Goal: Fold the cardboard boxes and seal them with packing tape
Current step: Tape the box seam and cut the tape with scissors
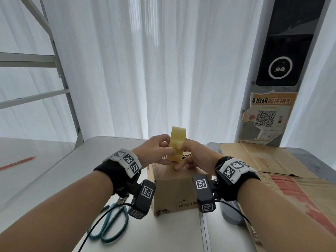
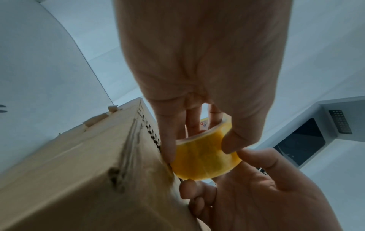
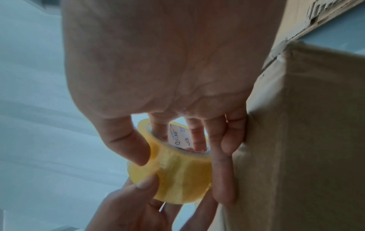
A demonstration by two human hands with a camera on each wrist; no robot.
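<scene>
A yellow roll of packing tape (image 1: 177, 144) stands on edge just above the top of a small closed cardboard box (image 1: 173, 190). My left hand (image 1: 163, 151) pinches the roll from the left, its thumb (image 2: 231, 144) on the outer face. From the right, my right hand (image 1: 188, 154) grips the roll (image 3: 177, 173), thumb (image 3: 136, 150) on the outside and fingers through the core. The outer fingers (image 3: 227, 140) of that hand rest against the box (image 3: 300, 140). No loose tape end is visible. The box top under both hands is hidden.
Teal-handled scissors (image 1: 112, 221) lie on the white table (image 1: 76, 171) left of the box. Flattened cardboard (image 1: 272, 160) covers the right side. A grey cylinder (image 1: 231, 212) stands right of the box. A red pen (image 1: 18, 162) lies far left.
</scene>
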